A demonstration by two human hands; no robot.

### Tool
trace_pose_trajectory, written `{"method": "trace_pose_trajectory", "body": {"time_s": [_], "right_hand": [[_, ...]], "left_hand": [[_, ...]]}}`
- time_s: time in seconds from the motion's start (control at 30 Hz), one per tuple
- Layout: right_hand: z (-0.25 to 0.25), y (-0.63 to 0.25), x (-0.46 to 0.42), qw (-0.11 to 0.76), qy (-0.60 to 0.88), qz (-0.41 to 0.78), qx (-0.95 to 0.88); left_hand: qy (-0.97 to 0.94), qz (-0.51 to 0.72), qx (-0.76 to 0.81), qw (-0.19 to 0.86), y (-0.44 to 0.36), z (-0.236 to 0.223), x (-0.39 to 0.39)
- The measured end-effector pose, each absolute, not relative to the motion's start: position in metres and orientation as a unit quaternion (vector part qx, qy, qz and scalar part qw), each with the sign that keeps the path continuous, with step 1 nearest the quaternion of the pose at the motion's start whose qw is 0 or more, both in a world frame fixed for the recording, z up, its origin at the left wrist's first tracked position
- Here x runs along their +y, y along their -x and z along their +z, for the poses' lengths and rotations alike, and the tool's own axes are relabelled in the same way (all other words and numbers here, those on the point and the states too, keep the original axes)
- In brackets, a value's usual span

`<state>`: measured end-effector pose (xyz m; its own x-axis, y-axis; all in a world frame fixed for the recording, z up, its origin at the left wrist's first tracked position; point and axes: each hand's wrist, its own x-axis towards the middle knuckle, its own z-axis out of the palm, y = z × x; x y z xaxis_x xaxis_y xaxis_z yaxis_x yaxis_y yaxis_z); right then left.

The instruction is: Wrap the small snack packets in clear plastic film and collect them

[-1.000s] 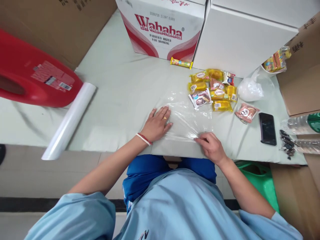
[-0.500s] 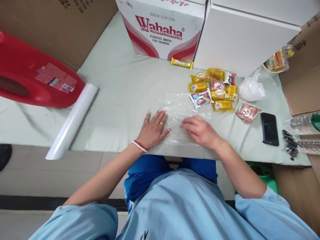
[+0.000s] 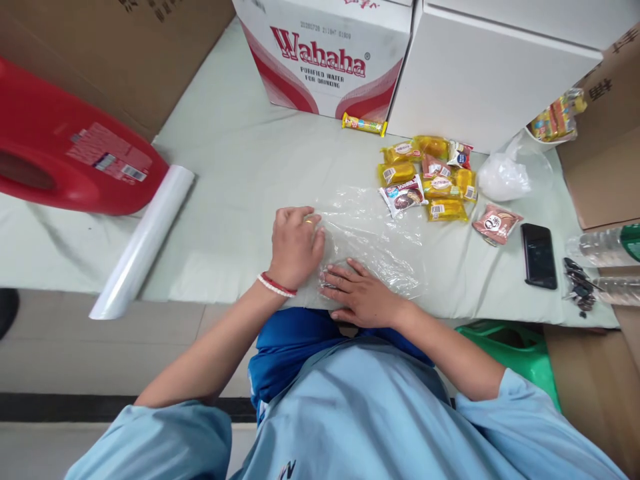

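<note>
A sheet of clear plastic film (image 3: 380,240) lies crinkled on the pale green table cover (image 3: 240,173) in front of me. My left hand (image 3: 296,245), with a red and white bracelet at the wrist, is curled at the film's left edge with its fingers bent under, seemingly gripping that edge. My right hand (image 3: 361,295) lies flat with fingers spread on the film's near left corner, close beside the left hand. A pile of small snack packets (image 3: 431,179), mostly yellow, sits just beyond the film's far right corner.
A roll of film (image 3: 145,241) lies at the left beside a red jug (image 3: 65,153). A Wahaha carton (image 3: 325,53) and a white box (image 3: 490,73) stand at the back. A phone (image 3: 538,256), a brown snack packet (image 3: 496,224), water bottles (image 3: 605,247) and a white bag (image 3: 502,177) lie right.
My right hand slid left across the film, from its near right edge to the near left corner. My left hand went from flat to curled at the film's left edge.
</note>
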<state>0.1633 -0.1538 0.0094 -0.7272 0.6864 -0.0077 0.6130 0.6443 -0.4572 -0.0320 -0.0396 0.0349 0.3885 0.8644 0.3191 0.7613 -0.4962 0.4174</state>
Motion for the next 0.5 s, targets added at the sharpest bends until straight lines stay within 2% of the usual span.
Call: {"method": "trace_pose_trajectory", "body": {"time_s": [0.07, 0.13, 0.23, 0.37, 0.5], "right_hand": [[0.008, -0.161, -0.154, 0.086, 0.36, 0.221, -0.902], [0.005, -0.159, -0.154, 0.082, 0.369, 0.221, -0.899], [0.002, -0.158, -0.155, 0.064, 0.389, 0.222, -0.892], [0.004, -0.157, -0.154, 0.086, 0.376, 0.226, -0.895], [0.007, -0.156, -0.154, 0.102, 0.381, 0.225, -0.891]], "left_hand": [[-0.836, 0.276, 0.461, 0.11, 0.01, 0.051, -0.058], [-0.86, 0.274, 0.398, 0.163, -0.012, 0.058, -0.075], [-0.874, 0.237, 0.368, 0.209, -0.035, 0.048, -0.086], [-0.829, 0.249, 0.425, 0.264, -0.032, 0.018, -0.063], [-0.647, 0.333, 0.544, 0.418, -0.013, -0.002, -0.017]]}}
